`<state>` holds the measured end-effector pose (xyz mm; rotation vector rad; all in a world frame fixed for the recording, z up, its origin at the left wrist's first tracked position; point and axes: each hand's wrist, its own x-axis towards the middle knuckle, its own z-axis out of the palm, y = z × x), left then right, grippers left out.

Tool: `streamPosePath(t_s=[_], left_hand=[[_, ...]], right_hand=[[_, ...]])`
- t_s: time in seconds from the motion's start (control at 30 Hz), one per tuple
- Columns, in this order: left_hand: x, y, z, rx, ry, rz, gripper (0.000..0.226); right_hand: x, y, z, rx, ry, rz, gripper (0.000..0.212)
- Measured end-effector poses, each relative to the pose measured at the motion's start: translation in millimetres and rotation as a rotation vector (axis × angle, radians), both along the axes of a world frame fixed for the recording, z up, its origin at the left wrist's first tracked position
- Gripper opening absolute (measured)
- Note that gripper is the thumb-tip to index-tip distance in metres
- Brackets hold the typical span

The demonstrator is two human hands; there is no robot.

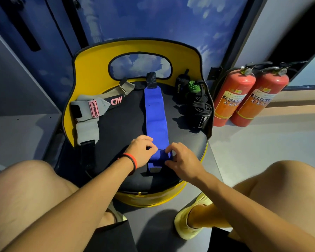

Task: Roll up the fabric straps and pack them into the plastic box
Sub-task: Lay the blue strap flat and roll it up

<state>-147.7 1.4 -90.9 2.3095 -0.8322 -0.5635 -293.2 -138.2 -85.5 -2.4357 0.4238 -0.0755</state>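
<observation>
- Cloud-printed blue wall (153, 19) stands behind a yellow chair (91, 68) with a black seat (120, 124), seen from the head camera.
- One blue strap (155, 113) lies flat down the middle of the seat. Its far end, a dark tab, reaches the backrest, and its near end is rolled up by the front edge.
- Left hand (141, 151) pinches the left side of that roll with curled fingers, and a red-and-black wristband (132, 161) sits on its wrist.
- Right hand (184, 160) grips the right side of the roll, its fingers bent over the top and hiding part of it.
- One grey strap (87, 108) with a pink label sprawls unrolled on the left of the seat.
- Black rolls (201, 108) are bunched at the seat's right edge. At least two show, but their dark folds merge, so the exact number is unclear.
- One small green bundle (194, 87) sits among them.
- Two red fire extinguishers (233, 99) stand on the floor to the right, their label print too small to read.
- Both bare knees are cut off by the bottom of the picture.
</observation>
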Motion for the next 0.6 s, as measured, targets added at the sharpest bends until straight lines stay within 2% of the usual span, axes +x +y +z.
streamPosePath(t_s=[0.17,0.3,0.47,0.6], left_hand=[[-23,14,6,0.092,-0.106,-0.053,0.021],[-38,22,13,0.141,-0.185,-0.111,0.013],[-54,29,12,0.122,-0.25,-0.094,0.021],[-67,33,10,0.055,-0.221,-0.098,0.023]], right_hand=[[-26,10,-11,-0.014,0.009,-0.165,0.035],[-51,15,-21,0.008,0.054,-0.093,0.03],[-65,26,-30,0.0,-0.003,-0.074,0.022],[-63,30,-30,-0.045,-0.013,-0.117,0.021]])
